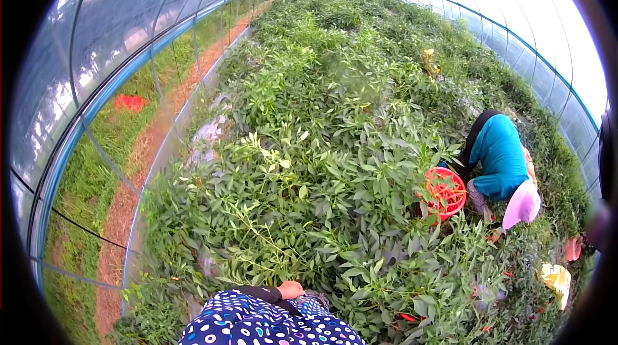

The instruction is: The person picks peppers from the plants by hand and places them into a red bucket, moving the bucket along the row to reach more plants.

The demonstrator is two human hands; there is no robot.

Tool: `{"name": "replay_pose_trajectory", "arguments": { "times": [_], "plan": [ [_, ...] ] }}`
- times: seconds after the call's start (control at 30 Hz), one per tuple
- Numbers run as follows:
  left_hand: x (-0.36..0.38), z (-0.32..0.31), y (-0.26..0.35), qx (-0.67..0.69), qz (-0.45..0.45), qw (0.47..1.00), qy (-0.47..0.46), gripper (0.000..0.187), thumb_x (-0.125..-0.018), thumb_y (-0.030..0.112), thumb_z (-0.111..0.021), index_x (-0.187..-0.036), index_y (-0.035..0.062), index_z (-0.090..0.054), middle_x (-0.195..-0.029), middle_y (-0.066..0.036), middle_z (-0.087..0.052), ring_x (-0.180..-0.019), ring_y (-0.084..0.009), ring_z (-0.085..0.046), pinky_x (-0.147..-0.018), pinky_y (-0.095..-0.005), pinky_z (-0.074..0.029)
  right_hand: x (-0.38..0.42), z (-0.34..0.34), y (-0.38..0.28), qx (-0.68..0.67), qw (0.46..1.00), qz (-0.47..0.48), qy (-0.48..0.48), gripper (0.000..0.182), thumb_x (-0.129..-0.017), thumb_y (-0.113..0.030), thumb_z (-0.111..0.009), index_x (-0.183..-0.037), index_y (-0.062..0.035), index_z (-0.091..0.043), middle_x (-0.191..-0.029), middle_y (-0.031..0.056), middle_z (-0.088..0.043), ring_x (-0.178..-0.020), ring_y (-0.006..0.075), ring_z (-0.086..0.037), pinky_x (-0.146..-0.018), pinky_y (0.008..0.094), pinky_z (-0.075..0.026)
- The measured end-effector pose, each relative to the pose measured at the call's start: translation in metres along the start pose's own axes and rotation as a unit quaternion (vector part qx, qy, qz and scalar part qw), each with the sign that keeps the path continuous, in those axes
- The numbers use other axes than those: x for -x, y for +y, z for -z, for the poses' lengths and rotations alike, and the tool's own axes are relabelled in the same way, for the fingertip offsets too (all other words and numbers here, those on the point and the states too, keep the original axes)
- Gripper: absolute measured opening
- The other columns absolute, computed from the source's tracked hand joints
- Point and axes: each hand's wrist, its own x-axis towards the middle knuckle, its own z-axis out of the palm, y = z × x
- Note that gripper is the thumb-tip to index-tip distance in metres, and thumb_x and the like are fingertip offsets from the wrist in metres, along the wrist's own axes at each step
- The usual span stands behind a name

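In the head view, the one hand in sight (290, 289), which side cannot be told, pokes from a black cuff over a dotted sleeve (257, 322); its grip is hidden and nothing shows in it. Pepper plants (309, 216) crowd just ahead, red peppers (407, 317) low to its right. A co-worker (499, 158) bends by a red basket (445, 194) further right. Parting the leaves first would likely help.

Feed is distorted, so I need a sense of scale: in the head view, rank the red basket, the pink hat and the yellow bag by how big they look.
1. Red basket, largest.
2. Pink hat, a little smaller.
3. Yellow bag, smallest; it lies at the warped edge, partly hidden by leaves, so its rank is unsure.
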Motion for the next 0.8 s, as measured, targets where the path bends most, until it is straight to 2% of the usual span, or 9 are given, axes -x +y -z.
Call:
{"name": "replay_pose_trajectory", "arguments": {
  "times": [0.17,0.27,0.4,0.47,0.53,0.6,0.63,0.77,0.8],
  "plan": [
    [0.005,-0.001,-0.002,-0.029,-0.055,0.998,-0.011,0.021,-0.070,0.026,-0.054,-0.075,0.0101,-0.067,-0.078,-0.012,-0.063,-0.076,-0.0268,-0.060,-0.070,-0.0338,-0.046,0.001,0.007,0.002,0.001,1.000,0.000,-0.002,0.019,-0.082,-0.020,-0.053,-0.096,-0.0071,-0.055,-0.073,0.0049,-0.056,-0.059,0.0175,-0.051,-0.051,0.0297,-0.044],
    [0.000,-0.004,-0.015,0.000,-0.080,0.995,-0.058,0.022,-0.070,0.026,-0.053,-0.074,0.0092,-0.067,-0.076,-0.013,-0.063,-0.072,-0.0272,-0.060,-0.067,-0.0341,-0.046,0.001,0.010,0.001,0.005,1.000,0.000,-0.005,0.019,-0.082,-0.020,-0.053,-0.096,-0.0069,-0.055,-0.073,0.0049,-0.056,-0.059,0.0174,-0.052,-0.052,0.0297,-0.044],
    [0.007,-0.003,-0.014,-0.031,-0.108,0.993,-0.042,0.022,-0.070,0.024,-0.052,-0.075,0.0094,-0.067,-0.075,-0.012,-0.063,-0.070,-0.0258,-0.060,-0.065,-0.0340,-0.045,0.000,0.014,0.001,0.007,1.000,0.003,-0.008,0.019,-0.082,-0.020,-0.053,-0.096,-0.0068,-0.055,-0.073,0.0049,-0.056,-0.059,0.0174,-0.052,-0.052,0.0297,-0.044],
    [0.011,-0.004,-0.016,-0.003,-0.023,0.999,-0.048,0.022,-0.070,0.023,-0.052,-0.077,0.0085,-0.066,-0.076,-0.012,-0.063,-0.071,-0.0250,-0.059,-0.064,-0.0335,-0.044,0.001,0.015,0.001,0.008,1.000,0.005,-0.006,0.018,-0.083,-0.020,-0.053,-0.095,-0.0067,-0.055,-0.073,0.0049,-0.056,-0.059,0.0174,-0.052,-0.052,0.0297,-0.044],
    [0.018,-0.005,-0.021,0.047,-0.015,0.998,-0.032,0.024,-0.070,0.024,-0.052,-0.079,0.0073,-0.065,-0.077,-0.013,-0.062,-0.072,-0.0261,-0.058,-0.065,-0.0335,-0.044,0.000,0.017,0.001,0.008,1.000,0.007,-0.006,0.018,-0.083,-0.019,-0.053,-0.095,-0.0066,-0.055,-0.073,0.0050,-0.056,-0.060,0.0174,-0.052,-0.052,0.0297,-0.044],
    [0.024,0.006,-0.014,-0.036,-0.106,0.993,-0.036,0.024,-0.070,0.025,-0.051,-0.078,0.0062,-0.064,-0.077,-0.013,-0.061,-0.073,-0.0271,-0.058,-0.065,-0.0337,-0.044,0.001,0.018,0.001,0.010,1.000,0.008,-0.007,0.018,-0.083,-0.019,-0.052,-0.095,-0.0065,-0.055,-0.073,0.0050,-0.056,-0.060,0.0174,-0.052,-0.052,0.0297,-0.044],
    [0.029,0.010,-0.007,-0.056,-0.083,0.994,-0.039,0.024,-0.069,0.025,-0.051,-0.077,0.0058,-0.064,-0.078,-0.013,-0.061,-0.074,-0.0272,-0.057,-0.066,-0.0338,-0.044,0.001,0.018,0.000,0.011,1.000,0.007,-0.007,0.018,-0.083,-0.019,-0.052,-0.095,-0.0065,-0.055,-0.073,0.0050,-0.056,-0.060,0.0174,-0.052,-0.052,0.0297,-0.044],
    [0.035,0.010,-0.014,-0.084,-0.107,0.990,-0.036,0.023,-0.068,0.024,-0.051,-0.073,0.0058,-0.064,-0.079,-0.013,-0.061,-0.075,-0.0268,-0.058,-0.065,-0.0332,-0.044,0.003,0.020,0.000,0.013,1.000,0.008,-0.005,0.018,-0.083,-0.019,-0.052,-0.095,-0.0063,-0.055,-0.072,0.0050,-0.056,-0.060,0.0173,-0.052,-0.052,0.0297,-0.045],
    [0.036,0.005,-0.024,-0.012,-0.125,0.992,-0.001,0.022,-0.067,0.025,-0.051,-0.071,0.0077,-0.064,-0.077,-0.012,-0.061,-0.073,-0.0269,-0.058,-0.063,-0.0336,-0.045,0.003,0.020,0.000,0.014,1.000,0.009,-0.005,0.018,-0.083,-0.019,-0.052,-0.095,-0.0063,-0.055,-0.072,0.0050,-0.056,-0.060,0.0173,-0.052,-0.052,0.0297,-0.045]
  ]
}}
